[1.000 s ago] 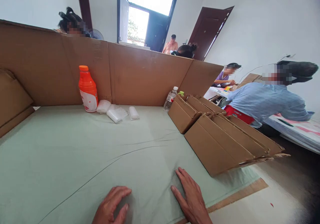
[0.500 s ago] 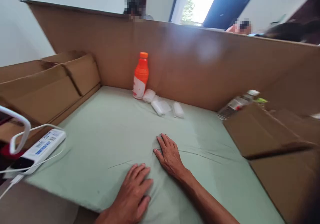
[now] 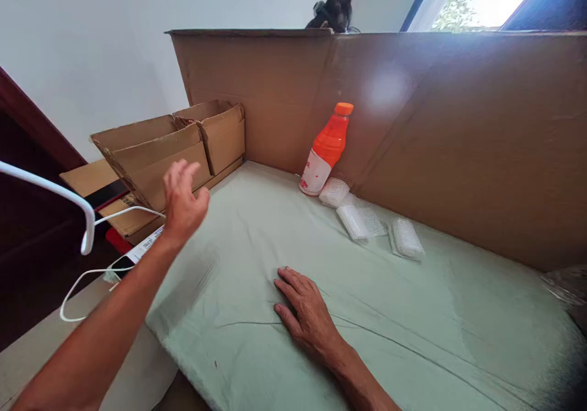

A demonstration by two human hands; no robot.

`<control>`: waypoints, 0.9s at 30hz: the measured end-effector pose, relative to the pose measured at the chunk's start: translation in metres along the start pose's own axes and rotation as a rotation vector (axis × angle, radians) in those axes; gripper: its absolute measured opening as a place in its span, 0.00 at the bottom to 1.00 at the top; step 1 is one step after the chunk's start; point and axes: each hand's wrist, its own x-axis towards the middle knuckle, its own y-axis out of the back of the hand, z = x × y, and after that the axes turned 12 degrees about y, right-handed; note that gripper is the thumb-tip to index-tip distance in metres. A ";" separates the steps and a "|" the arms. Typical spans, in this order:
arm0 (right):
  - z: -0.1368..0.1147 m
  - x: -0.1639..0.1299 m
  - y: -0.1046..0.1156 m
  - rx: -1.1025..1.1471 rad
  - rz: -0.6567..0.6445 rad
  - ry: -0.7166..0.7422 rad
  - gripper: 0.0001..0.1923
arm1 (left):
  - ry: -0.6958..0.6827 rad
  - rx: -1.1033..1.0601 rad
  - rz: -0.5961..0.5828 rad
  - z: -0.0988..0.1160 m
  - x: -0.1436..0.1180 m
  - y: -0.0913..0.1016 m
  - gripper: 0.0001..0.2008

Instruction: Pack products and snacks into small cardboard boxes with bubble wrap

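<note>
Left hand (image 3: 182, 200) raised in the air, fingers loosely spread; right hand (image 3: 306, 314) lies flat, palm down

The right hand (image 3: 306, 313) lies flat, palm down and fingers spread, on the pale green cloth (image 3: 413, 331) covering the table. The left hand (image 3: 182, 198) is raised in the air to the left, empty, fingers loosely open — nearest the open cardboard boxes (image 3: 177, 148) at the far left edge of the cloth. Below that hand a white cable (image 3: 98, 270) loops beside a white device only partly visible. An orange bottle (image 3: 324, 150) with an orange cap stands upright at the far side, against the tall cardboard wall (image 3: 458, 136). Just right of the bottle lie three small bubble-wrapped packets (image 3: 353, 221) — close together on the cloth.
</note>
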 end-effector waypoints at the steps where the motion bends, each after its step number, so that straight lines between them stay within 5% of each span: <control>1: 0.002 -0.001 -0.001 0.000 0.020 0.011 0.22 | 0.009 0.036 0.072 -0.006 0.021 0.005 0.27; 6: 0.006 -0.001 -0.007 -0.009 0.067 0.039 0.20 | 0.012 0.217 0.171 -0.037 0.090 0.045 0.28; 11: 0.008 -0.001 -0.009 -0.021 0.093 0.045 0.19 | 0.109 0.278 0.095 -0.058 0.110 0.065 0.10; 20: 0.009 0.000 -0.010 -0.028 0.089 0.047 0.19 | -0.101 0.185 -0.009 -0.037 0.053 0.065 0.09; 27: 0.004 0.000 -0.014 0.043 0.151 0.047 0.19 | -0.550 -0.049 -0.200 0.014 0.000 0.031 0.07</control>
